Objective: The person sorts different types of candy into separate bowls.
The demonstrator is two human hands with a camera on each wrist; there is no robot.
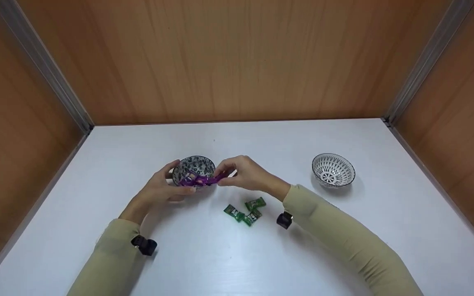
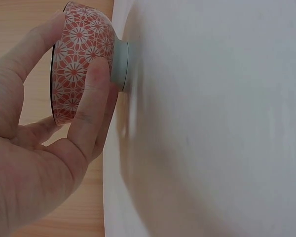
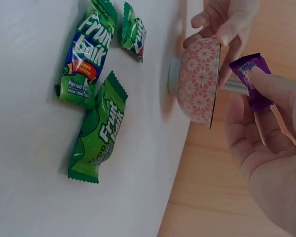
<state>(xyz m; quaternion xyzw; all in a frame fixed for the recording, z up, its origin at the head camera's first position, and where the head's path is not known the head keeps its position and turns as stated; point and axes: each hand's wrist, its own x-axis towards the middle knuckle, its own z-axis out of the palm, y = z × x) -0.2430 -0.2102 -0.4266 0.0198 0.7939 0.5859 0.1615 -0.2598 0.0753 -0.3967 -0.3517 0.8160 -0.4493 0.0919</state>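
My left hand grips a small bowl, thumb at the rim and fingers round its side. Red with white flowers outside, the bowl has a dark floral pattern inside, and its pale foot is close to the table. Purple-wrapped candies lie in it. Between thumb and fingers, my right hand pinches a purple-wrapped candy at the bowl's right rim. In front of the hands, three green-wrapped candies lie close together on the table, with "Fruit" lettering on the wrappers.
A second bowl, patterned black and white inside, stands on the white table at the right. Wooden panels enclose the table at the back and both sides.
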